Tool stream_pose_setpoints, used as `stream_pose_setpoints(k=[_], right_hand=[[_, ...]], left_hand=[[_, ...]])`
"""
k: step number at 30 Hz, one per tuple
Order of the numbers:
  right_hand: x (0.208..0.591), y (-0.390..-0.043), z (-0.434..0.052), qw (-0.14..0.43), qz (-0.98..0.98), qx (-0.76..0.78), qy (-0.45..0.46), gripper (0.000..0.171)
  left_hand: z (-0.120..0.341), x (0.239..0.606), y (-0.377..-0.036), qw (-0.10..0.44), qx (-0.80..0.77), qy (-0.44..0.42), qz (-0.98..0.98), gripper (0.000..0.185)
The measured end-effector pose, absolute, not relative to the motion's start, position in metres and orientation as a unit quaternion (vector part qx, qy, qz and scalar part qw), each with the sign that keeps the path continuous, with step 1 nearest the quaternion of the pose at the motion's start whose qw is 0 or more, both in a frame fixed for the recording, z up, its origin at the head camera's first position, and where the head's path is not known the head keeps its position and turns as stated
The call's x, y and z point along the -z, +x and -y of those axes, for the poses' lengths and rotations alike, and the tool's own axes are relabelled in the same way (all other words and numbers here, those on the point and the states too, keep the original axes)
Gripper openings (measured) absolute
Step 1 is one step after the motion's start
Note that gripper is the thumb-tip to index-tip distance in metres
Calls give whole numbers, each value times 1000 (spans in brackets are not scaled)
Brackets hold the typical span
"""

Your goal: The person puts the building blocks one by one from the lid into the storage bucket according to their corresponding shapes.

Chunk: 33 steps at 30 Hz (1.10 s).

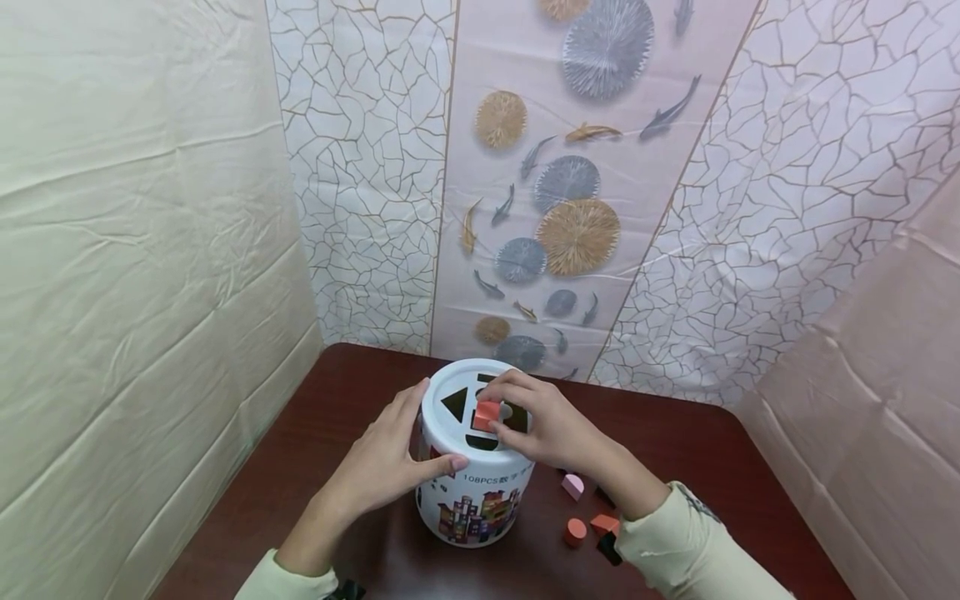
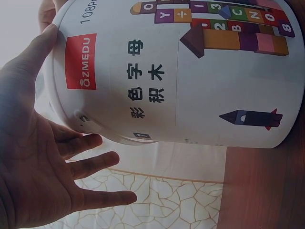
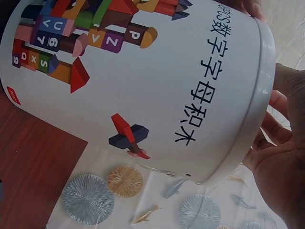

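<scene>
Right hand (image 1: 540, 421) pinches red block (image 1: 487, 414) over bucket (image 1: 472, 487).

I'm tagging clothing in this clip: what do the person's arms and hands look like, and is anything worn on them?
Both hands, left hand and right hand, are bare: no gloves, and no rings that I can see. Each arm wears a pale cream long sleeve with a ribbed cuff ending at the wrist.
</scene>
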State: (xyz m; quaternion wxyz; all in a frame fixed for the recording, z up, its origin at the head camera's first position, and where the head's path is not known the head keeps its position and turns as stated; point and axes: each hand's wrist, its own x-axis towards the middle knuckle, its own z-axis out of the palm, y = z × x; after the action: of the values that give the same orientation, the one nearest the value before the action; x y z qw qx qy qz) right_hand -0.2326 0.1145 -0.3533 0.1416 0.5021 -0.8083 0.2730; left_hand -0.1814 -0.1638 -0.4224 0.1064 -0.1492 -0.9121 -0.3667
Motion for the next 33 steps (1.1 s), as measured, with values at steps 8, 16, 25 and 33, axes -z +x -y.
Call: stream_pose_setpoints(k=[8,16,25,33], right_hand=[[354,-229,-120,154,815,-262,493,39],[354,-224,-131,170,818,-263,483,39],[352,-216,-148,161,855,-241,431,42],[357,-213,-165,177,857,-238,421,41]], left_hand=[[163,422,-181,106,364,-150,913,127],[162,421,-179,100,364,-145,915,127],[163,423,-180,103,367,-144,913,127],[163,424,-181,106,369,-148,912,128]])
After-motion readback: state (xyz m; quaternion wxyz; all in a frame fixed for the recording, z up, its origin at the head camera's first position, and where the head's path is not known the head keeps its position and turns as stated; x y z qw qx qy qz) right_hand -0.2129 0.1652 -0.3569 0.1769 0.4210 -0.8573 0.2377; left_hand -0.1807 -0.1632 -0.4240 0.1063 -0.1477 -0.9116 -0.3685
